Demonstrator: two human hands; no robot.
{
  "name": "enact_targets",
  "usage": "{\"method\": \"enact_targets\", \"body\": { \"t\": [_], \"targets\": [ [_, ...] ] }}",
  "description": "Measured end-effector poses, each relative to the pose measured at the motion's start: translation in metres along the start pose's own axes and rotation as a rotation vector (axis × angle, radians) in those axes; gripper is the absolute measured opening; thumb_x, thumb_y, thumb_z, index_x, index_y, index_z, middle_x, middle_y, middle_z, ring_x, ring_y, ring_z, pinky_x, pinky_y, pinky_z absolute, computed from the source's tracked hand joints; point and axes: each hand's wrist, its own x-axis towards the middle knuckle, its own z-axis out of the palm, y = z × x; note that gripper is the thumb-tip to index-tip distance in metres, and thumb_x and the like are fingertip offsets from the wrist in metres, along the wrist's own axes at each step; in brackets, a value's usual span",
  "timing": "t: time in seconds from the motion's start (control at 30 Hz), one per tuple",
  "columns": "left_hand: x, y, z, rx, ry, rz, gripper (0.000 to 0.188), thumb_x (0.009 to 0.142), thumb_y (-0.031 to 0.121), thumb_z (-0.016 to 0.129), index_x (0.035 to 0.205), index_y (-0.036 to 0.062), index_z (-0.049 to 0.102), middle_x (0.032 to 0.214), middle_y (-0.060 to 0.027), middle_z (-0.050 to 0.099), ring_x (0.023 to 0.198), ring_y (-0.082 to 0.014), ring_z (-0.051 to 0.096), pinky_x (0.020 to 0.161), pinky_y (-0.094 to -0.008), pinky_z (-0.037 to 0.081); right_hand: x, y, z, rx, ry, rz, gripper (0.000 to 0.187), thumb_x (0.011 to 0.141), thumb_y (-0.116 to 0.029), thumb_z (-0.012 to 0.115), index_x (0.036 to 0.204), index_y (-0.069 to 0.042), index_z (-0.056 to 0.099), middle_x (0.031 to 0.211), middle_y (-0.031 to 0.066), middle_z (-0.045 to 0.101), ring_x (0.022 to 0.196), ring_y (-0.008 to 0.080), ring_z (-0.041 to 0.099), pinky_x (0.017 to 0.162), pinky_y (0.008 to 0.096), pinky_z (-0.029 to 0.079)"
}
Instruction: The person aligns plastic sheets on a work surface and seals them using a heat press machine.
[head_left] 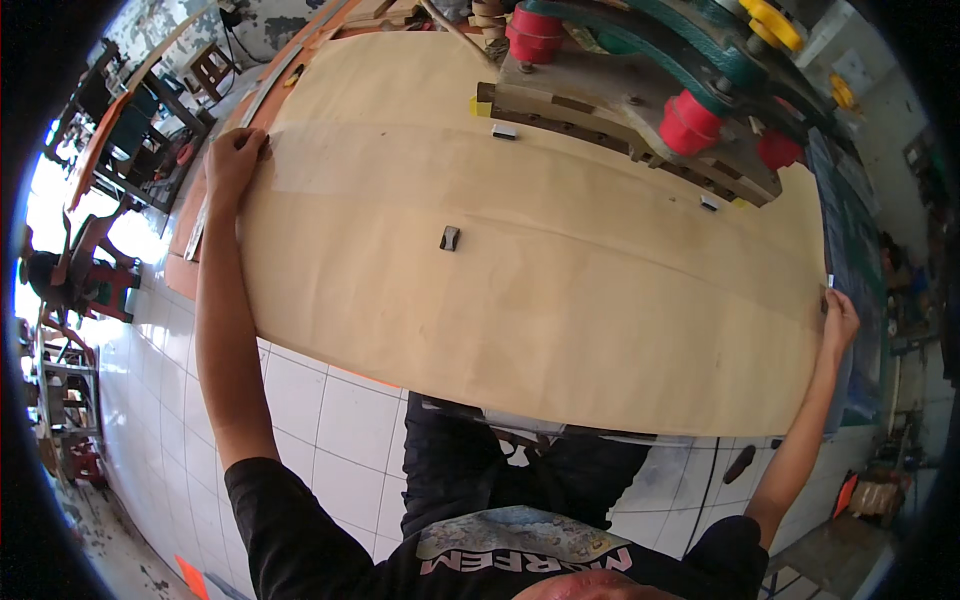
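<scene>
A large tan sheet (520, 300), perhaps paper, lies spread across the worktable in front of me, faintly creased and hanging over its near edge. At its left edge, my left hand (235, 165) is closed on the margin with curled fingers. My right hand (841, 318) pinches the opposite edge, beside a small pale piece (830, 281); whether the fingers touch that piece I cannot tell. On the sheet's middle rests a small black-and-silver block (450, 239). Two similar blocks lie near the machine's bar: one block (504, 132) at its left end, another block (709, 203) farther right.
A machine with dark green arms (640, 45), red knobs (690, 122) and a long metal bar (600, 125) stands over the far right of the sheet. A ruler-like strip (198, 232) lies along the table's left. White floor tiles (300, 400) and a wooden stool (210, 65) are beyond.
</scene>
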Motion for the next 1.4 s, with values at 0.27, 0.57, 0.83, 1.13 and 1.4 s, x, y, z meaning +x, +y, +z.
{"method": "enact_targets", "body": {
  "t": [0.27, 0.57, 0.83, 1.13, 1.4],
  "targets": [
    [0.006, -0.009, 0.004, -0.018, -0.050, 0.025, 0.032, 0.080, 0.032, 0.063, 0.092, 0.0032, 0.070, 0.079, -0.0102, 0.069, 0.074, -0.0181, 0.066, 0.070, -0.0295, 0.049, -0.003, -0.003, -0.002, -0.012, 0.022, 0.043, 0.022, 0.081, -0.019, 0.065, 0.093, 0.000, 0.069, 0.087, 0.0070, 0.068, 0.080, 0.0145, 0.061, 0.074, 0.0256, 0.046],
    [0.000, 0.007, 0.001, -0.001, -0.059, 0.012, 0.031, 0.082, 0.029, 0.062, 0.095, 0.0020, 0.069, 0.081, -0.0111, 0.069, 0.075, -0.0173, 0.066, 0.070, -0.0286, 0.049, -0.001, 0.000, -0.002, 0.072, 0.009, 0.032, 0.021, 0.080, -0.018, 0.065, 0.090, 0.000, 0.068, 0.082, 0.0049, 0.067, 0.076, 0.0121, 0.061, 0.072, 0.0237, 0.046],
    [0.006, -0.008, 0.003, 0.012, -0.039, 0.058, 0.031, 0.082, 0.030, 0.063, 0.096, 0.0029, 0.069, 0.081, -0.0099, 0.069, 0.077, -0.0166, 0.066, 0.072, -0.0279, 0.048, -0.004, -0.008, -0.003, 0.077, -0.001, 0.060, 0.020, 0.078, -0.017, 0.065, 0.089, 0.000, 0.068, 0.081, 0.0051, 0.067, 0.074, 0.0128, 0.060, 0.071, 0.0248, 0.046],
    [0.005, -0.004, 0.004, -0.002, -0.055, 0.030, 0.031, 0.082, 0.030, 0.063, 0.094, 0.0013, 0.069, 0.073, -0.0062, 0.068, 0.069, -0.0120, 0.065, 0.067, -0.0244, 0.048, -0.006, -0.013, -0.003, 0.047, -0.004, 0.029, 0.020, 0.077, -0.016, 0.065, 0.087, 0.000, 0.068, 0.081, 0.0057, 0.067, 0.075, 0.0135, 0.060, 0.071, 0.0253, 0.046],
    [0.004, -0.004, 0.002, 0.040, -0.026, 0.069, 0.031, 0.083, 0.030, 0.062, 0.095, 0.0013, 0.069, 0.076, -0.0070, 0.069, 0.070, -0.0119, 0.065, 0.068, -0.0247, 0.048, -0.009, -0.018, 0.000, -0.023, -0.026, 0.033, 0.019, 0.077, -0.016, 0.065, 0.085, 0.000, 0.068, 0.079, 0.0048, 0.067, 0.072, 0.0125, 0.060, 0.068, 0.0249, 0.045]
  ]
}}
